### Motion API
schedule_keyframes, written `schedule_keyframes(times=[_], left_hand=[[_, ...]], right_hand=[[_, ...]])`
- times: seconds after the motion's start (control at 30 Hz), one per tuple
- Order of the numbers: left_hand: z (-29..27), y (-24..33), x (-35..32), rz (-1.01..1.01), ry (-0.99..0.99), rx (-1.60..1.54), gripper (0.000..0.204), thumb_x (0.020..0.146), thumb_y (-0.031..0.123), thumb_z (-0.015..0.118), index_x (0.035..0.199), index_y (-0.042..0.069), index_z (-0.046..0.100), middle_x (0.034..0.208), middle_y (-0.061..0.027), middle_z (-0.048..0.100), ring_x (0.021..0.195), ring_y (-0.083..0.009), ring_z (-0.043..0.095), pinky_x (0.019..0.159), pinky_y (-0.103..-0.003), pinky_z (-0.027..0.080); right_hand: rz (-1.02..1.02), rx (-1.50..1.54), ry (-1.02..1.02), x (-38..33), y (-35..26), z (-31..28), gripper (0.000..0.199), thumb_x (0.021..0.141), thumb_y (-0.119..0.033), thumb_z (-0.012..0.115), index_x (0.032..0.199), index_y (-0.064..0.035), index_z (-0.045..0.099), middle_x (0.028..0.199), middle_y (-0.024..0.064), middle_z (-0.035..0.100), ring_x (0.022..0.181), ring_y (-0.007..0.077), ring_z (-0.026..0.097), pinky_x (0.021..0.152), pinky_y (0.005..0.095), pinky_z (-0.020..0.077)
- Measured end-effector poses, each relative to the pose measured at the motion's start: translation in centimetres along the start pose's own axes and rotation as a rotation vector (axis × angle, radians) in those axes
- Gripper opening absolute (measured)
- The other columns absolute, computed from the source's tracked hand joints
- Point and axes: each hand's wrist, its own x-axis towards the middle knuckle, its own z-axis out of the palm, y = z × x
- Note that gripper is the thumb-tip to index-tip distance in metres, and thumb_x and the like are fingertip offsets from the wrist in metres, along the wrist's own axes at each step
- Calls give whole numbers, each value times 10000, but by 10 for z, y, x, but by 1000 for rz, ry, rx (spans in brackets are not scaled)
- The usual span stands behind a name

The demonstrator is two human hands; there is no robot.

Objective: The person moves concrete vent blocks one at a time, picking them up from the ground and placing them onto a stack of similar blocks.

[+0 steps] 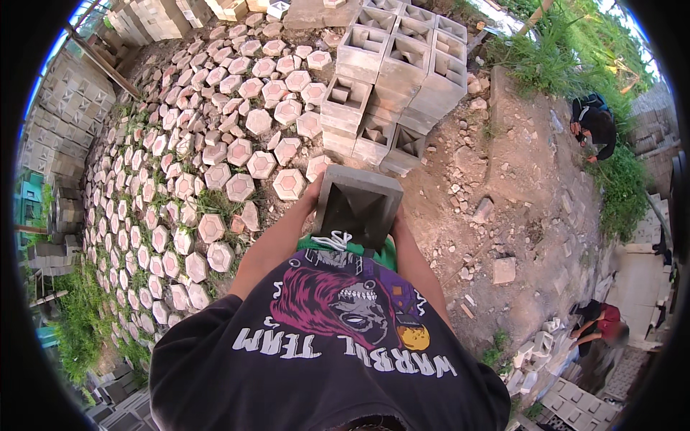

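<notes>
A: What's held? Where?

B: A hollow grey concrete block (357, 206), square w/ a funnel-shaped recess, dead centre of the view, carried at the person's chest, above a black printed shirt (323, 359) w/ a green hem (345, 248) showing under it.

A: And the hands?

B: Left hand (314, 192) sits at the block's 9 o'clock side, pressed to its wall. Right hand (397, 215) at the 3 o'clock side, mostly hidden behind the block. Both clamp the block between them; fingers can't be made out, so how far they curl can't be told. Forearms run up from the shirt to either side.

A: What's around it?

B: At 12 o'clock, just beyond the block, a stack of matching blocks (392, 79), several tiers, hollows facing up. From 9 to 11 o'clock, rows of hexagonal pavers (237, 154), pinkish-grey, laid on the ground w/ grass between them. At 3 o'clock, bare dirt (525, 179) w/ rubble and a flat stone (504, 270).

A: Anyone else?

B: Yes. At 2 o'clock, well apart, a person in dark clothes (595, 126) bent by the grass. At 4 o'clock, another person in red (602, 323) crouched near pale blocks (539, 348). At far 9 o'clock, more stacked blocks (61, 108).
</notes>
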Motion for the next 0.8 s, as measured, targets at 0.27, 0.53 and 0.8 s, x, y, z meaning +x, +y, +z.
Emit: schedule_keyframes(times=[0.27, 0.53, 0.8], left_hand=[[-35, 45, 65, -47, -34, -293, 577, 949, 486, 348, 1324, 60, 454, 1249, -113, 554, 1106, -250, 556, 943, -369, 464], [-12, 138, 96, -136, 127, -210, 596, 918, 531, 343, 1319, 106, 465, 1229, -104, 563, 1043, -267, 581, 904, -418, 485], [-16, 183, 115, -192, 150, -286, 771, 850, 690, 275, 1297, 100, 491, 1215, -128, 570, 1041, -314, 577, 889, -492, 466]], right_hand=[[80, -183, 68, 54, -62, 94, 583, 914, -527, 408, 1233, -55, 533, 1129, 91, 610, 974, 237, 599, 849, 375, 498], [221, -245, 25, 169, -106, 108, 594, 894, -553, 436, 1224, -71, 547, 1125, 85, 616, 997, 234, 597, 858, 377, 496], [381, -328, -2, 203, -149, 174, 655, 894, -604, 367, 1232, -71, 545, 1131, 101, 615, 987, 240, 603, 867, 391, 500]])
